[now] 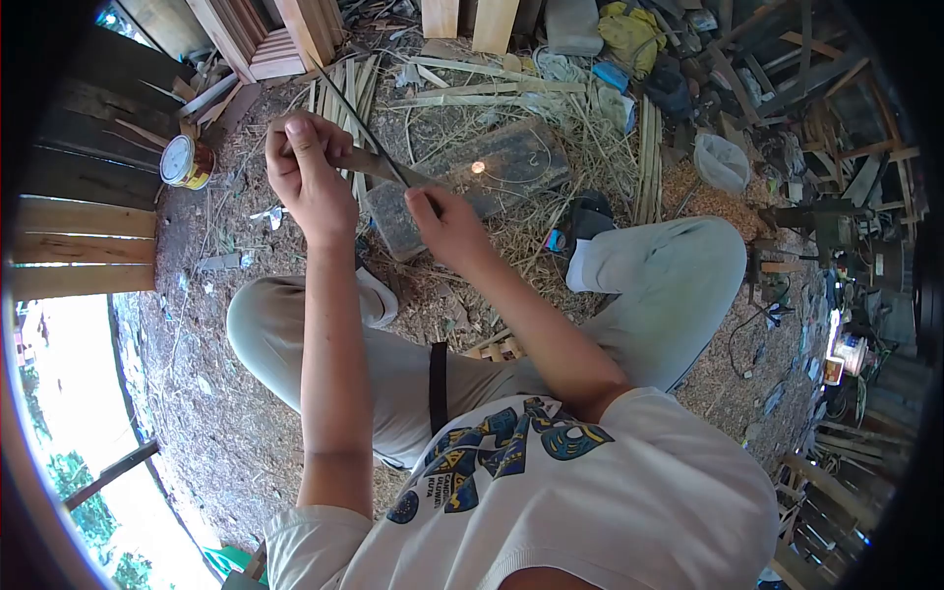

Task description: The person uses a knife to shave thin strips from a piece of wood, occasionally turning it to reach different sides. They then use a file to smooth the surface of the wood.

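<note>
My left hand (313,177) is closed, thumb up, on one end of a flat brownish strip (378,165) that reaches across toward my other hand. A long thin dark rod (362,120) slants down from the upper left, passing over the strip. Its lower end is pinched in the fingers of my right hand (450,231). I cannot tell whether the strip is metal or wood. Below the hands, a worn dark wooden board (526,162) lies on the ground, a small bright spot of light on it.
Thin split strips (647,162) and shavings litter the ground around the board. A paint can (185,162) stands at the left by a plank wall (84,246). Farther right are a yellow cloth bundle (629,37), a clear plastic bag (721,160) and piled scrap wood (865,128).
</note>
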Available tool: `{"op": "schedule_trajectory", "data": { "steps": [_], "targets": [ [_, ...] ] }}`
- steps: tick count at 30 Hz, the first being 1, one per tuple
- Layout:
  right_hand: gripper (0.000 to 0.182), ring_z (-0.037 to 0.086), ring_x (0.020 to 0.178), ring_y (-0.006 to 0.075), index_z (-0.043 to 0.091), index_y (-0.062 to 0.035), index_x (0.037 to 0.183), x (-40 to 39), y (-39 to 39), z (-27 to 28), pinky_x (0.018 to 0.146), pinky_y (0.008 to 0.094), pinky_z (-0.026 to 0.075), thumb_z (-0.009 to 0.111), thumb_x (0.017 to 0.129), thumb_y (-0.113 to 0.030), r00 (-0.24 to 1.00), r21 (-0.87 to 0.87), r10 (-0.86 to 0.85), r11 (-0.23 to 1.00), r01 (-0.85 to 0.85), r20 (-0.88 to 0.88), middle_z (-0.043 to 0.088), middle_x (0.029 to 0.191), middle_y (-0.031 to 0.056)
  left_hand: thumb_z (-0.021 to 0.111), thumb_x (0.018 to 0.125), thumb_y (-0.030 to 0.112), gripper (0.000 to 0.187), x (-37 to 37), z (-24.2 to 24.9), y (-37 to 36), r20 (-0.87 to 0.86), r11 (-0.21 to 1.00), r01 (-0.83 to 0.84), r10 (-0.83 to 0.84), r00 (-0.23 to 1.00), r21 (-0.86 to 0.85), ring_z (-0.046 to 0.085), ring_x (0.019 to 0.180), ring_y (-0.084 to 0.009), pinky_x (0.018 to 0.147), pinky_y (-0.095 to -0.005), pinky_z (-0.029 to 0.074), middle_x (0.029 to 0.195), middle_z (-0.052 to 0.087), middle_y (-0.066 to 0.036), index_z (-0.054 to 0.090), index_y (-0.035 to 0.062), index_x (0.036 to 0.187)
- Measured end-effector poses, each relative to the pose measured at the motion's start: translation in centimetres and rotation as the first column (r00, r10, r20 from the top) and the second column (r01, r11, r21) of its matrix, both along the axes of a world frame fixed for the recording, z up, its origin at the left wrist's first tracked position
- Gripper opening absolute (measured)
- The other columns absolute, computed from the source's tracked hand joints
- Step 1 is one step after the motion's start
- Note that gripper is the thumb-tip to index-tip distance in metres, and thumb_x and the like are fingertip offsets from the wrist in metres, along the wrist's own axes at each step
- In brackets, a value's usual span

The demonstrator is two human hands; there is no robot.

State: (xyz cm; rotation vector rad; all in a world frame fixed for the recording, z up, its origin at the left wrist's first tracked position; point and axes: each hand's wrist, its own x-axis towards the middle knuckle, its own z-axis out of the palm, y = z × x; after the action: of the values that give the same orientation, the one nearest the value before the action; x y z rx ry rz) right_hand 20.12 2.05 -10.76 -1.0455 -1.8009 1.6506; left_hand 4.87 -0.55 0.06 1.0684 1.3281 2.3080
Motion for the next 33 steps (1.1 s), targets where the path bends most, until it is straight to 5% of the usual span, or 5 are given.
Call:
{"op": "schedule_trajectory", "data": {
  "steps": [9, 15, 23, 26, 33],
  "targets": [
    [0.062, 0.048, 0.044, 0.0223, 0.056, -0.0044, 0.076, 9.7, 1.7, -18.5, 0.049, 0.0422, 0.042, 0.043, 0.107, -0.056, 0.85, -0.417, 0.141, 0.903, 0.1, 0.507, 0.048, 0.056, 0.008, 0.049, 0.113, 0.027, 0.028, -0.5, 0.1, 0.8, 0.02, 0.991, 0.132, -0.132, 0.991, 0.004, 0.044, 0.07, -0.0138, 0.066, -0.0314, 0.043, 0.08, 0.048, -0.003, 0.051, 0.005, 0.095],
    [0.067, 0.052, 0.05, 0.0276, 0.056, -0.0035, 0.068, 5.7, -0.4, -14.7, 0.054, 0.0452, 0.044, 0.045, 0.106, -0.058, 0.888, -0.528, -0.064, 0.784, 0.328, 0.456, 0.052, 0.059, 0.0121, 0.049, 0.113, 0.024, 0.023, 0.8, 0.4, 1.3, 0.038, 0.992, -0.122, 0.122, 0.992, 0.012, 0.048, 0.074, -0.0148, 0.071, -0.0325, 0.047, 0.085, 0.049, -0.004, 0.05, 0.0072, 0.098],
    [0.057, 0.051, 0.067, 0.0243, 0.067, 0.0024, 0.097, 0.3, -1.4, -1.3, 0.069, 0.0407, 0.044, 0.05, 0.106, -0.052, 0.998, 0.015, -0.01, 1.0, 0.009, 0.066, 0.061, 0.071, 0.0103, 0.046, 0.113, 0.027, 0.025, 1.8, 0.0, 0.1, 0.117, 0.982, -0.182, 0.174, 0.978, 0.054, 0.044, 0.074, -0.0124, 0.072, -0.0306, 0.044, 0.085, 0.048, -0.002, 0.048, 0.0081, 0.096],
    [0.06, 0.064, 0.072, 0.0407, 0.067, 0.0027, 0.09, 0.3, -1.5, -4.3, 0.069, 0.0472, 0.048, 0.051, 0.104, -0.054, 0.992, -0.045, -0.113, 0.992, 0.116, 0.061, 0.063, 0.072, 0.021, 0.046, 0.113, 0.028, 0.028, 1.6, 0.3, -0.4, 0.12, 0.991, -0.125, 0.117, 0.986, 0.058, 0.043, 0.073, -0.0123, 0.071, -0.03, 0.043, 0.084, 0.046, -0.002, 0.047, 0.008, 0.093],
    [0.063, 0.043, 0.039, 0.018, 0.061, -0.0054, 0.077, 10.2, 1.2, -19.1, 0.045, 0.0415, 0.04, 0.042, 0.108, -0.058, 0.825, -0.361, 0.173, 0.932, 0.04, 0.538, 0.043, 0.052, 0.003, 0.047, 0.111, 0.03, 0.024, 1.2, -0.3, -0.5, 0.088, 0.996, -0.039, 0.033, 0.996, 0.075, 0.046, 0.08, -0.0166, 0.077, -0.035, 0.045, 0.089, 0.049, -0.004, 0.052, 0.0088, 0.102]
  ]
}}
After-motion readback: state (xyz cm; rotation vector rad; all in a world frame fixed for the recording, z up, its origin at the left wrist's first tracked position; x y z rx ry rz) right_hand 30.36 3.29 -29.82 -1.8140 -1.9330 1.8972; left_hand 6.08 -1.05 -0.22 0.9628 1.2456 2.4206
